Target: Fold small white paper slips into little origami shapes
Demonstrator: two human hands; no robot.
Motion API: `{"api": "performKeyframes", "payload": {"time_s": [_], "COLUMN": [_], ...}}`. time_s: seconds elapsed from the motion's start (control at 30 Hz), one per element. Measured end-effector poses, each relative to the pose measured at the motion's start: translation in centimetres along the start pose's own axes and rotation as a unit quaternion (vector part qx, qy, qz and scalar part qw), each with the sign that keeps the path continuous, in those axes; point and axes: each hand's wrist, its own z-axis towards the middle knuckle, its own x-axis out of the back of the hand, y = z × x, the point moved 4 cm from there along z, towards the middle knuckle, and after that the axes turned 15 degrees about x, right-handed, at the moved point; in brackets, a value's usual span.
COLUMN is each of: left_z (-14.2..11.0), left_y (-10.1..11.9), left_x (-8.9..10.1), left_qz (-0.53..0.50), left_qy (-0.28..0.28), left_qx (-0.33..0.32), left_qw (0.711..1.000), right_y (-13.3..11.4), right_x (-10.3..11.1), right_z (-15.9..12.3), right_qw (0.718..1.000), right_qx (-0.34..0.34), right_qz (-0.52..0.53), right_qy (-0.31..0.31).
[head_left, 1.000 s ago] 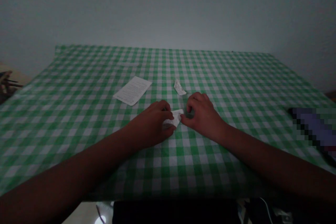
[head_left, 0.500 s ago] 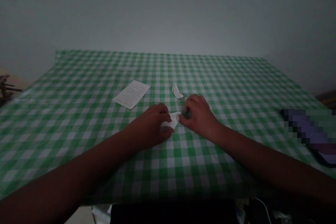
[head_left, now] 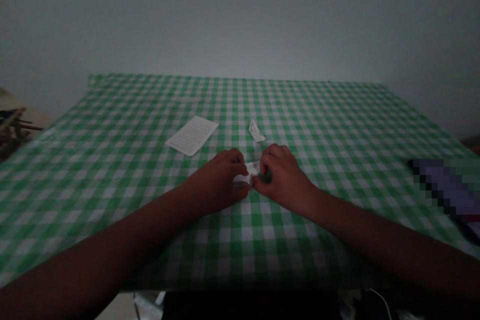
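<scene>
A small folded piece of white printed paper (head_left: 250, 173) lies on the green-and-white checked tablecloth (head_left: 322, 125) in front of me. My left hand (head_left: 219, 182) has its fingers curled over the paper's left side. My right hand (head_left: 281, 177) pinches the paper's right end with thumb and fingers. The two hands almost touch, and most of the paper is hidden between them.
A flat white printed sheet (head_left: 192, 134) lies beyond my left hand. A small crumpled white paper scrap (head_left: 256, 131) sits just past my right hand. A dark, pixelated object (head_left: 444, 187) rests at the table's right edge. A pale wall stands behind the table.
My right hand has closed in leftwards onto the folded paper, so less of it shows. My left hand stays put. The view has shifted slightly.
</scene>
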Motion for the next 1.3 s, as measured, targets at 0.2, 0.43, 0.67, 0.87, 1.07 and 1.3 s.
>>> {"api": "performKeyframes", "payload": {"time_s": [0.2, 0.43, 0.67, 0.87, 1.07, 1.3], "left_z": [0.1, 0.1, 0.2, 0.2, 0.2, 0.2], "left_y": [-0.3, -0.3, -0.3, -0.5, -0.5, -0.6], "left_x": [-0.1, -0.2, -0.2, -0.3, -0.4, -0.4], "left_qz": [-0.002, -0.002, -0.001, 0.001, -0.001, -0.004], "left_qy": [0.011, 0.011, 0.010, 0.019, 0.022, 0.025], "left_qx": [-0.003, -0.006, -0.003, -0.010, -0.019, -0.010], "left_qw": [1.000, 1.000, 1.000, 1.000, 1.000, 1.000], "right_y": [1.4, 0.2, 0.6, 1.2, 0.5, 0.7], "right_x": [0.3, 0.1, 0.0, 0.2, 0.0, 0.1], "right_z": [0.2, 0.0, 0.1, 0.1, 0.1, 0.1], "right_qw": [0.998, 1.000, 1.000, 0.999, 1.000, 0.999], "right_qx": [-0.051, -0.003, -0.014, -0.034, -0.014, -0.017], "right_qz": [-0.032, -0.022, -0.005, -0.002, 0.001, -0.020], "right_qy": [0.021, 0.003, 0.005, 0.031, 0.017, 0.035]}}
